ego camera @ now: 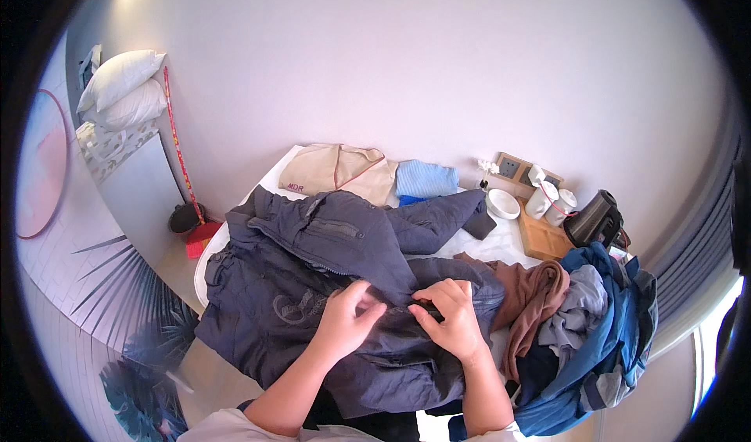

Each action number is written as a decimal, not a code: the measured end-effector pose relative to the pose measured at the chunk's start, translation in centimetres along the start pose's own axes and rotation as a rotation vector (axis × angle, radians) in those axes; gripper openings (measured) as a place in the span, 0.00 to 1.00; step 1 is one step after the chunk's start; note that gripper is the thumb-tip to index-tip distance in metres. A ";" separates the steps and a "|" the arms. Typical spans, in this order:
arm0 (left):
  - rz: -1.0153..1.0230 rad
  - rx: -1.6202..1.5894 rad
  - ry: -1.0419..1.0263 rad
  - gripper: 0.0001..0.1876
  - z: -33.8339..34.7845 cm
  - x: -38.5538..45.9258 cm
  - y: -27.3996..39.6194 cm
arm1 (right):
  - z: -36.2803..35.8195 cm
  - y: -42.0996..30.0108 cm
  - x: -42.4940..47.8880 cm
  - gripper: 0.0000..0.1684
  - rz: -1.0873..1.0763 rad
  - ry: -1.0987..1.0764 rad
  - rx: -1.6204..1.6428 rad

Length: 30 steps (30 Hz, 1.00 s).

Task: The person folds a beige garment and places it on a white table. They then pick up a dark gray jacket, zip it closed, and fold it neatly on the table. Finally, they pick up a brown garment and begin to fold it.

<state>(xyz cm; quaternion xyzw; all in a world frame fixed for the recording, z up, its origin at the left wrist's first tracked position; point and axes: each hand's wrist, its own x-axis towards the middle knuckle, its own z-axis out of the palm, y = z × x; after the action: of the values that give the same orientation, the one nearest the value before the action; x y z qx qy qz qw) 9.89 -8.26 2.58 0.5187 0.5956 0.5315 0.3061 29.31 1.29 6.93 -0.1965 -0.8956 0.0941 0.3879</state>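
Observation:
A dark grey zip jacket [252, 307] with embroidery is spread over the white table before me, one front panel lifted and folded over towards the wall. My left hand [351, 319] is over the jacket's middle, fingers curved and thumb apart from them; whether it pinches any cloth is unclear. Close by on its right, my right hand [449, 313] is at the lower corner of the raised panel, thumb and fingers near its edge; its fingertips partly hide the cloth, so a grip cannot be made out. One sleeve [440, 222] reaches to the back right.
A beige cloth [311, 169] and folded blue cloth [426, 178] are by the wall. Back right are a white dish [503, 204], lidded cups [541, 200] on a wooden tray [537, 242], and an electric kettle [594, 219]. Piled clothes [610, 336] hang over the right edge.

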 end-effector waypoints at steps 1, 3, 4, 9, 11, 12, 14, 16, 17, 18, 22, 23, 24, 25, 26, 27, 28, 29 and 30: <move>-0.026 -0.283 0.059 0.09 0.2 0.2 -0.6 | 0.1 0.0 0.0 0.09 0.008 0.005 0.037; -0.078 -0.850 0.173 0.08 0.8 0.7 -1.2 | 0.4 0.0 -0.2 0.07 0.029 0.017 0.107; -0.134 -0.984 0.209 0.03 0.6 0.7 0.2 | 0.4 0.0 -0.3 0.06 0.085 0.020 0.147; -0.188 -1.143 0.128 0.06 0.5 0.0 0.8 | 0.4 0.4 -0.8 0.02 0.365 0.040 0.399; -0.142 -1.155 0.104 0.07 0.4 -0.3 1.3 | 0.5 0.8 -0.9 0.04 0.387 0.013 0.456; -0.097 -1.162 0.098 0.06 0.3 -0.5 1.4 | 0.6 0.8 -0.9 0.05 0.402 0.008 0.503; -0.020 -1.159 0.073 0.05 0.1 -0.7 2.1 | 0.6 0.9 -0.8 0.06 0.418 0.000 0.559; 0.009 -0.960 0.129 0.03 0.1 -0.3 3.2 | 0.6 1.0 -0.9 0.08 0.427 -0.002 0.579; 0.023 -0.860 0.156 0.03 0.3 -0.1 3.5 | 0.7 1.2 -1.0 0.07 0.423 0.017 0.591; 0.054 -0.678 0.161 0.06 0.8 0.4 2.7 | 0.8 1.4 -1.2 0.07 0.420 0.037 0.603; 0.402 0.166 0.139 0.22 1.9 -0.6 2.6 | 1.0 0.7 -1.2 0.06 0.458 0.067 0.622; 0.521 0.311 0.232 0.21 2.4 -0.5 2.7 | 1.2 0.6 -1.0 0.06 0.459 0.084 0.642; 0.559 0.402 0.259 0.20 2.9 -0.6 3.0 | 1.2 0.6 -1.1 0.06 0.466 0.102 0.656; 0.597 0.494 0.285 0.19 3.1 -0.8 3.2 | 1.3 0.6 -1.1 0.06 0.473 0.119 0.670; 0.621 0.555 0.269 0.14 3.4 -0.8 2.4 | 1.3 0.4 -1.1 0.06 0.473 0.129 0.625; 0.642 0.531 0.293 0.13 3.6 -0.8 2.2 | 1.2 0.1 -1.0 0.07 0.471 0.142 0.579; 0.662 0.507 0.316 0.12 3.7 -0.9 2.1 | 1.1 -0.1 -1.0 0.07 0.468 0.154 0.533; 0.683 0.483 0.340 0.11 3.8 -0.9 2.0 | 1.2 -0.1 -1.0 0.07 0.410 0.158 0.456; 0.668 0.467 0.352 0.07 3.6 -1.2 2.2 | 1.3 -0.1 -1.0 0.08 0.349 0.163 0.384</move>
<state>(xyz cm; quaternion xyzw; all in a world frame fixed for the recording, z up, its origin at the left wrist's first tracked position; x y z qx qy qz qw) 14.11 -8.47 3.59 0.6396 0.5425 0.5326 -0.1139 29.01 0.79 5.42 -0.2777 -0.7797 0.3118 0.4665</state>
